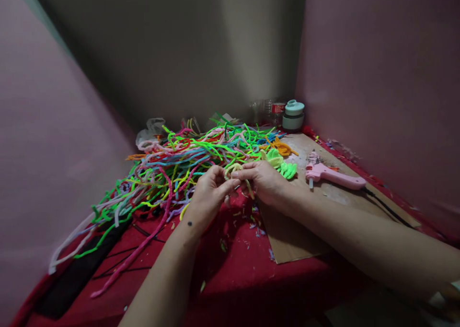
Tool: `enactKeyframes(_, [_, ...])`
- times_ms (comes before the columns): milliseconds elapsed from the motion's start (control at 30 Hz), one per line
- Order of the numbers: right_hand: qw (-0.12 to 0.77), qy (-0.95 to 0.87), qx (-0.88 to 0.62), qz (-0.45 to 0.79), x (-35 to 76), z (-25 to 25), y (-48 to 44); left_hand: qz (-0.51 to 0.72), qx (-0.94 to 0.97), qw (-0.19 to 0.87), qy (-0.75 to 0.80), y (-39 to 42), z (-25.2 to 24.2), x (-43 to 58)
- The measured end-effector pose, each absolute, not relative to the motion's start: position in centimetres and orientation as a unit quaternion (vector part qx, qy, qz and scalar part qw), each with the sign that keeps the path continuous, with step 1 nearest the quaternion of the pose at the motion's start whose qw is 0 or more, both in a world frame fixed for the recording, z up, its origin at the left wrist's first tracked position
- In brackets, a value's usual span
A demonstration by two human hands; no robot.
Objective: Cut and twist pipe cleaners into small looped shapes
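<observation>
Between my two hands is a pale yellow pipe cleaner (235, 167), bent into a loop with a loose end hanging down. My left hand (212, 190) pinches the loop's left side between thumb and fingers. On the other side, my right hand (266, 181) grips it with thumb and forefinger. Both hands hover over the red cloth, in front of a big heap of colourful pipe cleaners (187, 154). Just beyond my right hand lie shaped pieces, one pale yellow-green (273, 158) and one bright green (288, 169).
A pink glue gun (334, 176) with a black cord rests on a cardboard sheet (294, 240) at right. An orange pipe cleaner shape (282, 147) lies near the heap. Behind stand a teal-lidded container (293, 116) and a clear bottle (276, 110). Fuzz scraps dot the red cloth (223, 288).
</observation>
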State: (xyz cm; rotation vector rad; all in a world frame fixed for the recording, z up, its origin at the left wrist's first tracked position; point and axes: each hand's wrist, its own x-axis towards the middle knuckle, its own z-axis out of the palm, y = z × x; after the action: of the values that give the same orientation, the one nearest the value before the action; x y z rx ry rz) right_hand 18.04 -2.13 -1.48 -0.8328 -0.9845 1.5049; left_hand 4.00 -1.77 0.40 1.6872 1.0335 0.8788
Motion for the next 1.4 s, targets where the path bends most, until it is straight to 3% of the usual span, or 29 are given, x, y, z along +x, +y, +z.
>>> enactKeyframes(500, [0.583,-0.329,-0.339,0.661,18.2,-1.8,-1.5,0.280,0.686,0.536,0.404,-2.3,0.7,4.0])
enactKeyframes(733, [0.584,-0.354,-0.362,0.635,18.2,-1.9,-1.4,0.301,0.667,0.501,0.461,-2.3,0.9,3.9])
enactKeyframes(1133, [0.562,-0.448,-0.342,0.606,18.3,-1.5,-1.8,0.367,0.600,0.544,0.457,-1.6,0.8,3.5])
enactKeyframes(1267, [0.530,-0.509,-0.397,0.550,18.3,-1.2,-2.1,0.404,0.565,0.549,0.466,-1.2,1.1,3.2])
enactKeyframes(1400, [0.498,-0.510,-0.397,0.577,18.4,-1.1,-2.2,0.404,0.568,0.540,0.471,-1.0,1.1,3.0])
